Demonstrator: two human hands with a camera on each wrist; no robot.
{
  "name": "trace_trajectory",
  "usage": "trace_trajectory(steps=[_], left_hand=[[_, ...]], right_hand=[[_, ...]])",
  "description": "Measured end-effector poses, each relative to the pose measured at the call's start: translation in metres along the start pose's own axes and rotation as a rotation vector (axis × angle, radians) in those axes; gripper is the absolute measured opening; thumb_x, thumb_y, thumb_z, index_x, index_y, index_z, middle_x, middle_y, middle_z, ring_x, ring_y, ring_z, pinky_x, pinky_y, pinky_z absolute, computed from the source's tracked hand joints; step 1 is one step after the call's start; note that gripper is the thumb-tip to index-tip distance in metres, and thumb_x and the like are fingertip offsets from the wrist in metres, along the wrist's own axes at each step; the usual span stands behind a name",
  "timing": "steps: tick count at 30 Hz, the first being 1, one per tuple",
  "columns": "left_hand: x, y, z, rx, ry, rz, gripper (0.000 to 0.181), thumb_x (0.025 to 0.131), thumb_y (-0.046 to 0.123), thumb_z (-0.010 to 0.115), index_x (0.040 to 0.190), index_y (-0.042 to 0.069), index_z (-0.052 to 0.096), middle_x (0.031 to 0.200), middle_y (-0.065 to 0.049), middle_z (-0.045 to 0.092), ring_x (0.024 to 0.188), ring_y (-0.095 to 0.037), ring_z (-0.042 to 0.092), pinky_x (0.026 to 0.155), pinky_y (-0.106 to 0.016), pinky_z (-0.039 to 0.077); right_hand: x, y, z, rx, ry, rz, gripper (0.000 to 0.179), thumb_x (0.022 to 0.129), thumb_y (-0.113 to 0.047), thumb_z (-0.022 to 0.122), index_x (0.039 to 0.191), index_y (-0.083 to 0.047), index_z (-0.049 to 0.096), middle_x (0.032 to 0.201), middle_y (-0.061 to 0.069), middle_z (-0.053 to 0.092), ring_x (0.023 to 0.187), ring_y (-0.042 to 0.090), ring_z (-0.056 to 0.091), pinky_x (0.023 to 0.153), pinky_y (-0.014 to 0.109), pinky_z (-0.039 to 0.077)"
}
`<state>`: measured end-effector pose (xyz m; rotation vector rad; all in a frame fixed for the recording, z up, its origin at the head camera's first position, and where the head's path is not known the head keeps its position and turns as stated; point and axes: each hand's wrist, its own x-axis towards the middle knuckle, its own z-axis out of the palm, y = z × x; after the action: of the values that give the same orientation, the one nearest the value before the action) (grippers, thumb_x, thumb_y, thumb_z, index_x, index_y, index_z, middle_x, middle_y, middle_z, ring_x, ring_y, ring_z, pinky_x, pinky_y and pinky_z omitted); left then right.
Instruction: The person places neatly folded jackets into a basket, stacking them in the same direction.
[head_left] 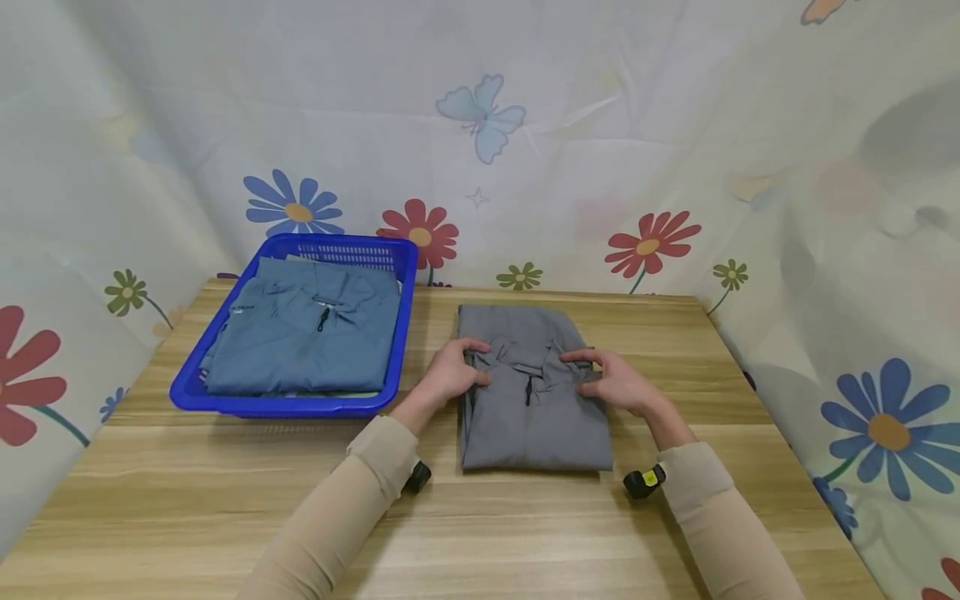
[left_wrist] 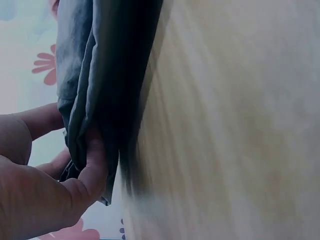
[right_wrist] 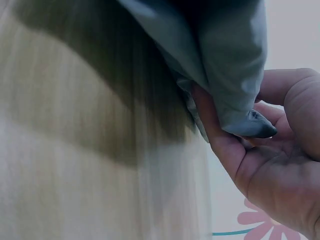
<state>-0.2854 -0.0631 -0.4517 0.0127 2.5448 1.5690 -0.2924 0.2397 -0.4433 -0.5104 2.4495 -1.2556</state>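
A folded grey jacket [head_left: 534, 437] with a collar and a short dark zip pull lies on the wooden table. My left hand [head_left: 450, 371] grips its left edge at collar height. In the left wrist view the fingers of that hand [left_wrist: 37, 197] pinch layered cloth, one finger tucked between the folds. On the opposite edge my right hand [head_left: 621, 383] holds the jacket. The right wrist view shows cloth [right_wrist: 235, 65] caught between the thumb and fingers of the right hand [right_wrist: 280, 185]. Some fingertips are hidden by the fabric.
Left of the jacket stands a blue plastic basket [head_left: 408, 333] holding a folded blue jacket [head_left: 300, 350] on top of other cloth. Wooden tabletop [head_left: 510, 533] extends around them. A flower-printed curtain [head_left: 570, 167] hangs behind the table and along its sides.
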Motion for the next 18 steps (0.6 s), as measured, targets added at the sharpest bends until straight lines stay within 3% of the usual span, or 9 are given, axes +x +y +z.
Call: trace_trajectory(steps=[8, 14, 17, 18], left_hand=[[-0.003, 0.007, -0.002, 0.019, 0.016, 0.006, 0.051, 0.08, -0.001, 0.083, 0.128, 0.011, 0.07, 0.143, -0.015, 0.057, 0.124, -0.028, 0.053, 0.104, -0.045, 0.045], [-0.009, 0.011, -0.006, 0.038, 0.019, 0.045, 0.051, 0.081, 0.001, 0.084, 0.129, 0.011, 0.07, 0.141, -0.015, 0.058, 0.116, -0.027, 0.055, 0.1, -0.044, 0.046], [-0.013, 0.016, -0.009, 0.055, 0.018, 0.074, 0.051, 0.082, 0.003, 0.084, 0.13, 0.011, 0.069, 0.14, -0.015, 0.058, 0.117, -0.027, 0.054, 0.102, -0.044, 0.045], [-0.015, 0.018, -0.01, 0.061, 0.02, 0.088, 0.051, 0.082, 0.004, 0.084, 0.13, 0.011, 0.069, 0.139, -0.015, 0.058, 0.118, -0.027, 0.053, 0.103, -0.044, 0.044]], right_hand=[[-0.004, -0.009, -0.004, -0.037, 0.001, -0.023, 0.059, 0.091, 0.006, 0.063, 0.148, -0.006, 0.054, 0.156, 0.027, 0.035, 0.044, 0.01, 0.031, 0.045, 0.025, 0.035], [-0.006, -0.016, -0.008, -0.078, 0.001, -0.05, 0.059, 0.091, 0.006, 0.063, 0.148, -0.006, 0.054, 0.157, 0.027, 0.035, 0.044, 0.01, 0.03, 0.045, 0.026, 0.036], [-0.009, -0.019, -0.01, -0.09, 0.001, -0.056, 0.058, 0.091, 0.005, 0.064, 0.148, -0.007, 0.055, 0.156, 0.026, 0.035, 0.047, 0.013, 0.03, 0.048, 0.028, 0.038], [-0.011, -0.02, -0.011, -0.1, 0.005, -0.061, 0.058, 0.091, 0.005, 0.064, 0.147, -0.007, 0.055, 0.156, 0.025, 0.036, 0.053, 0.015, 0.037, 0.054, 0.029, 0.041]])
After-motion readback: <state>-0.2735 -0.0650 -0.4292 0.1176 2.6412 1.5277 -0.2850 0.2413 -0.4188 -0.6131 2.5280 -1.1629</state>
